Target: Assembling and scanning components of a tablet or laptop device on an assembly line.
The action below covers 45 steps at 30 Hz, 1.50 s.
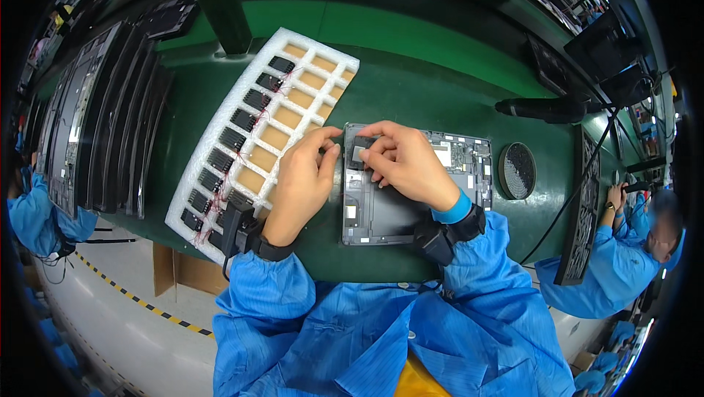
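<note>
An opened laptop base [389,224], dark grey with a circuit board along its far right side, lies on the green bench in front of me. My right hand [412,166] reaches over its far left corner. There, thumb and forefinger grip a small black module [357,156] with a grey patch; the other fingers curl under. My left hand [304,173] hovers beside the laptop's left edge, forefinger stretched toward the corner and a gap between it and the thumb. Nothing shows in that hand. A white foam tray [257,67] holds black ribbed parts [243,119] with thin red wires.
A round dish of small screws [517,171] stands right of the laptop. Dark panels [110,118] stand upright at the left. A black cable [565,210] crosses the bench's right side, near an upright black rack [579,206]. Another person [616,257] works at the far right.
</note>
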Each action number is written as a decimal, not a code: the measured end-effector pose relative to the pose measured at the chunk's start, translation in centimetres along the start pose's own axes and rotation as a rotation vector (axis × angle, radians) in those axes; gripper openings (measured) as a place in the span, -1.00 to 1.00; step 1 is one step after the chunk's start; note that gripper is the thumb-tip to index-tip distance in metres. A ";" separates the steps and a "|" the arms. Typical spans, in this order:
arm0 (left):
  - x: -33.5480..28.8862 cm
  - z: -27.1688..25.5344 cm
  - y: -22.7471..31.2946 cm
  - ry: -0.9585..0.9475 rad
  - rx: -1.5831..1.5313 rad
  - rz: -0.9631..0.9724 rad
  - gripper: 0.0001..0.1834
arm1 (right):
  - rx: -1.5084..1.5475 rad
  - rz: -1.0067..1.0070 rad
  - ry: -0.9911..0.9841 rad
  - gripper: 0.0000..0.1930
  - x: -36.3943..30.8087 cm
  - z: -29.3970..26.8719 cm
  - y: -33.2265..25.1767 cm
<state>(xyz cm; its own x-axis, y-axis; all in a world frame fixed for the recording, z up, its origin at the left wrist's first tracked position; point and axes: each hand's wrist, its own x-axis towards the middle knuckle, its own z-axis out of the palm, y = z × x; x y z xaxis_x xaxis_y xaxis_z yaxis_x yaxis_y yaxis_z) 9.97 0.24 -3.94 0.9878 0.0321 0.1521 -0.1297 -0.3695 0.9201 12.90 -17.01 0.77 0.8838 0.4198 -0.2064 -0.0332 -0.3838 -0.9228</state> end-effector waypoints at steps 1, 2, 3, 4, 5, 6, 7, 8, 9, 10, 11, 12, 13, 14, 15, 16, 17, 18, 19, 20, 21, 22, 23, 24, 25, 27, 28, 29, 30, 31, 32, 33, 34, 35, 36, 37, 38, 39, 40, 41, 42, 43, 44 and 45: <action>0.0 0.0 0.0 0.003 -0.016 -0.003 -0.76 | 0.000 0.000 0.003 -0.70 0.0 0.0 0.2; 0.1 0.1 0.1 0.006 -0.031 -0.005 -0.76 | -0.056 -0.100 0.091 -0.76 0.0 0.0 0.6; 0.0 0.0 0.2 0.004 -0.030 -0.004 -0.76 | -0.112 -0.200 0.178 -0.81 -0.1 0.0 0.8; 0.0 0.0 0.3 0.002 -0.035 0.007 -0.78 | -0.111 -0.201 0.180 -0.81 -0.3 0.0 0.9; 0.0 0.0 0.3 0.000 -0.039 0.018 -0.79 | -0.136 -0.293 0.204 -0.84 -0.4 0.1 0.9; 0.0 0.0 0.3 -0.002 -0.038 0.022 -0.79 | -0.163 -0.387 0.229 -0.87 -0.6 0.1 1.0; 0.0 0.0 0.1 -0.042 -0.160 -0.019 -0.78 | -0.163 -0.389 0.233 -0.87 -0.8 0.1 0.9; 0.0 0.0 0.0 -0.083 -0.282 -0.061 -0.76 | -0.137 -0.362 0.252 -0.88 -1.0 0.1 0.7; 0.0 -0.1 -0.1 -0.083 -0.280 -0.058 -0.76 | -0.110 -0.336 0.269 -0.89 -1.1 0.2 0.6; 0.0 -0.2 -0.2 -0.076 -0.247 -0.069 -0.76 | -0.109 -0.339 0.271 -0.89 -1.2 0.3 0.6; 0.0 -0.3 -0.2 -0.068 -0.214 -0.080 -0.75 | -0.178 -0.382 0.319 -0.88 -1.4 0.3 0.6; 0.0 -0.3 0.2 -0.068 -0.213 -0.078 -0.75 | -0.248 -0.423 0.367 -0.87 -1.5 0.3 0.6; -0.1 -0.2 0.7 -0.043 -0.297 -0.122 -0.75 | -0.247 -0.424 0.369 -0.87 -1.6 0.3 0.8; -0.1 -0.2 1.0 -0.018 -0.382 -0.166 -0.75 | -0.367 -0.531 0.399 -0.87 -1.5 0.4 1.1; 0.0 -0.1 1.0 -0.019 -0.381 -0.167 -0.75 | -0.487 -0.636 0.427 -0.86 -1.6 0.5 1.4; 0.1 -0.1 0.9 -0.006 -0.440 -0.162 -0.76 | -0.486 -0.634 0.428 -0.86 -1.5 0.5 1.6; 0.1 0.0 0.8 0.008 -0.499 -0.156 -0.77 | -0.591 -0.705 0.440 -0.88 -1.3 0.6 1.8; 0.2 0.0 0.7 0.010 -0.498 -0.160 -0.77 | -0.694 -0.777 0.449 -0.90 -1.3 0.7 1.8; 0.2 0.0 0.6 -0.005 -0.483 -0.140 -0.78 | -0.691 -0.776 0.446 -0.90 -1.3 0.8 1.8; 0.2 0.1 0.4 -0.020 -0.469 -0.120 -0.78 | -0.722 -0.747 0.400 -0.90 -1.5 0.9 1.6; 0.2 0.0 0.1 -0.019 -0.468 -0.123 -0.78 | -0.754 -0.718 0.356 -0.90 -1.6 1.0 1.5; 0.2 0.0 -0.2 -0.019 -0.401 -0.106 -0.79 | -0.752 -0.717 0.353 -0.90 -1.7 1.1 1.5; 0.2 -0.1 -0.4 -0.019 -0.334 -0.089 -0.80 | -0.735 -0.679 0.314 -0.89 -1.8 1.2 1.5; 0.2 -0.1 -0.4 -0.020 -0.333 -0.091 -0.80 | -0.718 -0.640 0.277 -0.89 -1.9 1.3 1.5; 0.1 0.0 -0.3 -0.020 -0.325 -0.102 -0.82 | -0.716 -0.638 0.277 -0.89 -2.0 1.3 1.6; 0.1 0.0 -0.3 -0.023 -0.315 -0.116 -0.83 | -0.718 -0.646 0.253 -0.88 -2.1 1.4 1.7; 0.0 0.0 -0.3 -0.037 -0.276 -0.128 -0.84 | -0.715 -0.642 0.255 -0.88 -2.1 1.4 1.8; -0.1 0.1 -0.3 -0.051 -0.236 -0.140 -0.84 | -0.709 -0.647 0.248 -0.88 -2.2 1.5 1.9; -0.1 0.1 -0.3 -0.059 -0.234 -0.142 -0.84 | -0.704 -0.651 0.243 -0.87 -2.2 1.4 2.0; 0.0 0.1 -0.4 -0.064 -0.232 -0.144 -0.84 | -0.702 -0.645 0.247 -0.87 -2.3 1.5 2.1; 0.0 0.1 -0.4 -0.069 -0.230 -0.147 -0.84 | -0.706 -0.644 0.247 -0.87 -2.4 1.5 2.1; 0.0 0.1 -0.5 -0.077 -0.227 -0.148 -0.84 | -0.710 -0.644 0.248 -0.86 -2.4 1.6 2.1; 0.0 0.0 -0.4 -0.105 -0.210 -0.149 -0.83 | -0.706 -0.638 0.254 -0.86 -2.4 1.6 2.2; 0.0 0.0 -0.4 -0.133 -0.193 -0.150 -0.81 | -0.701 -0.655 0.255 -0.87 -2.4 1.7 2.3; 0.0 0.0 -0.3 -0.143 -0.188 -0.150 -0.81 | -0.696 -0.673 0.257 -0.87 -2.4 1.8 2.3; 0.1 0.0 -0.1 -0.140 -0.203 -0.168 -0.80 | -0.690 -0.666 0.266 -0.87 -2.4 1.8 2.3; 0.1 0.0 0.0 -0.138 -0.217 -0.186 -0.80 | -0.686 -0.661 0.261 -0.87 -2.4 1.8 2.3; 0.0 -0.1 0.1 -0.149 -0.210 -0.187 -0.80 | -0.681 -0.657 0.256 -0.87 -2.5 1.8 2.2; 0.0 -0.1 0.2 -0.123 -0.219 -0.185 -0.81 | -0.674 -0.650 0.264 -0.87 -2.5 1.8 2.2; -0.1 -0.1 0.3 -0.097 -0.228 -0.183 -0.81 | -0.641 -0.645 0.261 -0.87 -2.5 1.9 2.1; 0.0 0.0 0.3 -0.111 -0.222 -0.182 -0.81 | -0.609 -0.639 0.261 -0.87 -2.5 1.8 2.1; 0.0 0.0 0.3 -0.110 -0.237 -0.187 -0.81 | -0.603 -0.631 0.274 -0.87 -2.5 1.8 2.1; 0.0 0.0 0.3 -0.108 -0.252 -0.192 -0.81 | -0.583 -0.608 0.281 -0.86 -2.5 1.8 2.1; 0.0 0.1 0.4 -0.124 -0.244 -0.191 -0.81 | -0.563 -0.583 0.289 -0.86 -2.6 1.8 2.2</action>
<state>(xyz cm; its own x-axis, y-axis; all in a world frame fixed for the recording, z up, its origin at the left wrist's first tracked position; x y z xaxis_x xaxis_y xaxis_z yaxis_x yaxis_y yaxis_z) 9.94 0.06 -3.63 0.9972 -0.0399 -0.0629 0.0571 -0.1335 0.9894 9.73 -17.45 -1.28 0.7744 0.4803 0.4119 0.6320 -0.5548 -0.5412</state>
